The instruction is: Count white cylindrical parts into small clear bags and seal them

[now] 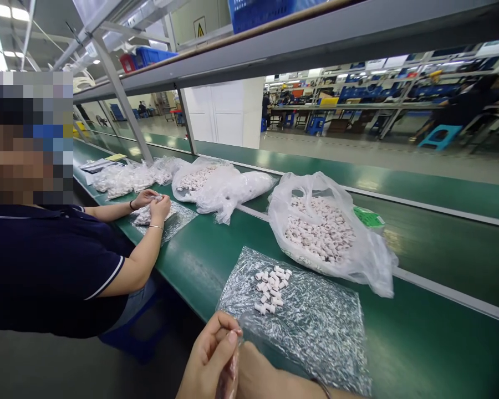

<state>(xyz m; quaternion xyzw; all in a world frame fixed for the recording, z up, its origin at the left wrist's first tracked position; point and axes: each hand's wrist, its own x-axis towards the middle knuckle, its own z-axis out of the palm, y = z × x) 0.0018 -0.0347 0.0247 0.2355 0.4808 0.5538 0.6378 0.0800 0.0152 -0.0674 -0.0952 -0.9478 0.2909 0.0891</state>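
My left hand (212, 354), low in the view, pinches the edge of a clear plastic bag between thumb and fingers. Right beside it is my right hand (253, 368), its fingers hidden behind the left hand and the plastic. Beyond them a sheet of clear, crinkled plastic (316, 324) lies on the green bench, with several small white tube-shaped pieces (272, 285) loose on its left part. Behind the sheet sits an open, translucent bag (283, 221) full of similar white pieces (324, 235).
At the left, a person in a dark shirt (54, 260) handles small pieces over another plastic sheet (178, 219). More bags (249, 188) stand along the green bench (195, 260). A green packet (368, 217) lies behind the full bag. A shelf (233, 55) with metal posts runs overhead.
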